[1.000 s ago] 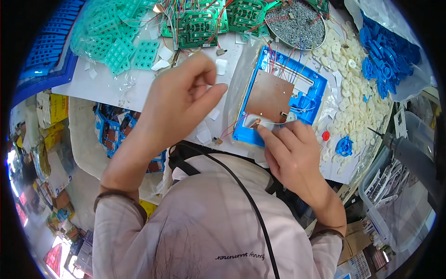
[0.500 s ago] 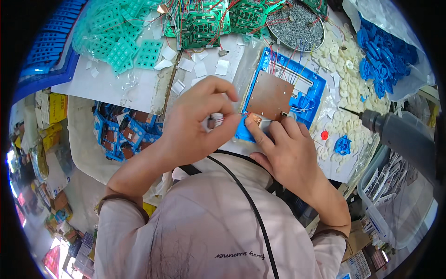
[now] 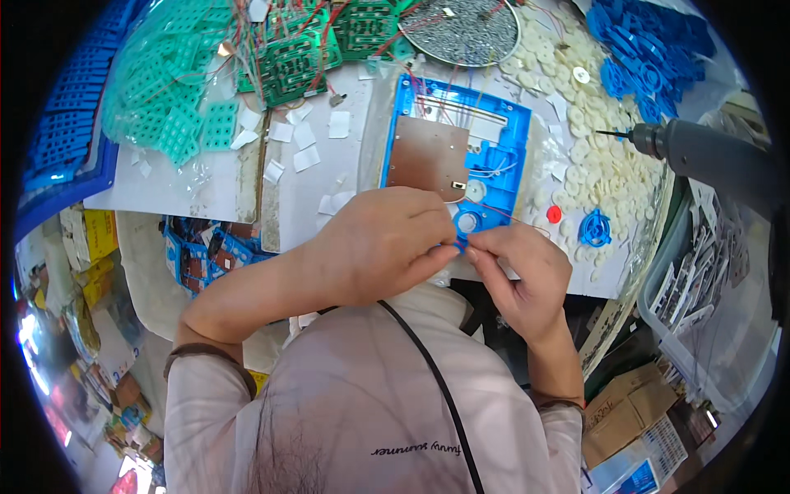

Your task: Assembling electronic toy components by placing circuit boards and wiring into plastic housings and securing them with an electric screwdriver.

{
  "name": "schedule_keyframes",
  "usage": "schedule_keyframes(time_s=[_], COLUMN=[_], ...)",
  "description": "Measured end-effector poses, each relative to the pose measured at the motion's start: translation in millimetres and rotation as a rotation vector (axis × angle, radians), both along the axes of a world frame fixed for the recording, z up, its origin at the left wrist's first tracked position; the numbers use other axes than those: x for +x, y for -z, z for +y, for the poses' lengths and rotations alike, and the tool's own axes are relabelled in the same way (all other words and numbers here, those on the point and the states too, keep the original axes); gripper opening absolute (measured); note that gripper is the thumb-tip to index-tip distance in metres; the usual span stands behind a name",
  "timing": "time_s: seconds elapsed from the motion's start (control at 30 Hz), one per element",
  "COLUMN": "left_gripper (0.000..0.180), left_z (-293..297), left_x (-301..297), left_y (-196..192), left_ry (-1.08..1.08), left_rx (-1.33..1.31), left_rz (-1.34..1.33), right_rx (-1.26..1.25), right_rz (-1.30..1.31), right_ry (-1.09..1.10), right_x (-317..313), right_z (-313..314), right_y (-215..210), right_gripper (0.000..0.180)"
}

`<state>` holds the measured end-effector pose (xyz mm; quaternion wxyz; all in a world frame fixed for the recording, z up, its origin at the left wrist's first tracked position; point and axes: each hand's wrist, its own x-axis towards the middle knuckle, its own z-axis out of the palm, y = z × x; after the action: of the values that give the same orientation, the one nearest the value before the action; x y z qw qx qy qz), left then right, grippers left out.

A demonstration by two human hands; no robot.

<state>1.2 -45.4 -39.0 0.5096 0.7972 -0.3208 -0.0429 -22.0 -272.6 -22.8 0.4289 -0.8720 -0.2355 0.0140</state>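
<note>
A blue plastic casing (image 3: 517, 156) lies open on the worktable, with a brown circuit board (image 3: 424, 156) inside it and thin wires running across. My left hand (image 3: 395, 243) is closed at the casing's near edge, thumb and forefinger pinched together. My right hand (image 3: 527, 272) pinches from the other side, its fingertips almost meeting the left ones. A small bit of blue shows between the fingertips; what each hand grips is too small to make out. Just beyond the fingers is a round ring (image 3: 468, 221) in the casing's corner. A thin red wire passes near my right hand.
Green circuit boards (image 3: 296, 62) and a dish of screws (image 3: 465, 33) stand at the back. Teal keypads (image 3: 220, 125) lie left, pale round pieces (image 3: 605, 173) right. An electric screwdriver (image 3: 699, 148) juts in from the right, above a clear bin (image 3: 658, 305).
My left hand has lowered toward the casing's near edge. My right fingers have lifted off the copper-coloured piece and now pinch beside the left ones. The whole view has shifted.
</note>
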Motion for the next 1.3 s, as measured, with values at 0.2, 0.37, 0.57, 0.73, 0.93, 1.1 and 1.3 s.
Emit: schedule_keyframes(time_s=[0.2, 0.37, 0.57, 0.73, 0.93, 1.1, 1.3], left_gripper=[0.02, 0.021, 0.018, 0.019, 0.018, 0.019, 0.021], left_z=[0.8, -1.9, -3.3, -0.3, 6.8, 6.9, 7.5], left_x=[-1.2, -1.4, -5.8, -5.5, -4.5, -2.5, 1.5], left_y=[2.2, 6.6, 9.1, 10.7, 14.8, 15.7, 11.8], left_ry=[0.021, 0.066, 0.112, 0.127, 0.167, 0.188, 0.21], left_rx=[0.02, 0.055, 0.151, 0.199, 0.235, 0.264, 0.306], left_rz=[0.028, -0.031, -0.057, -0.088, -0.145, -0.152, -0.15], right_rx=[-0.023, 0.011, -0.083, -0.164, -0.036, -0.051, -0.02], right_rz=[0.025, 0.053, -0.078, -0.148, -0.208, -0.19, -0.115], right_ry=[0.075, 0.128, 0.052, -0.029, -0.077, -0.015, -0.022], right_x=[-15.7, -17.2, -17.3, -16.9, -3.0, -20.6, -2.9], right_z=[-4.0, -9.6, -17.1, -14.6, -37.3, -25.1, -28.7], right_y=[-1.4, 4.0, 7.8, 6.5, 36.6, 38.8, 29.2], right_gripper=[0.025, 0.023, 0.023, 0.021, 0.02, 0.023, 0.023])
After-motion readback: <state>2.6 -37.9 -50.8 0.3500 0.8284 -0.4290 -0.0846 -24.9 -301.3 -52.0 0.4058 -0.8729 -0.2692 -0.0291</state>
